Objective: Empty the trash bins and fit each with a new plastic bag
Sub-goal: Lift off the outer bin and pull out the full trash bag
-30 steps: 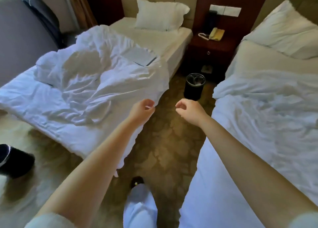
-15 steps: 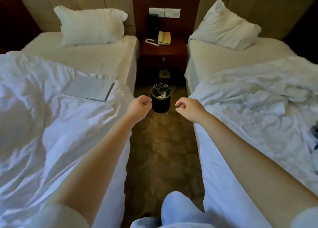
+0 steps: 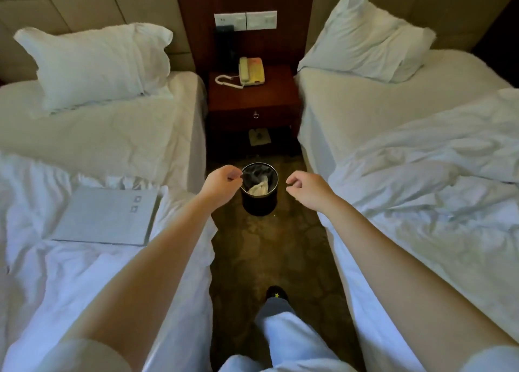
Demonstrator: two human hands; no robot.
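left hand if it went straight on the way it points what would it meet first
Probably the left rim of the black trash bin, just ahead of the left hand; depth is unclear.
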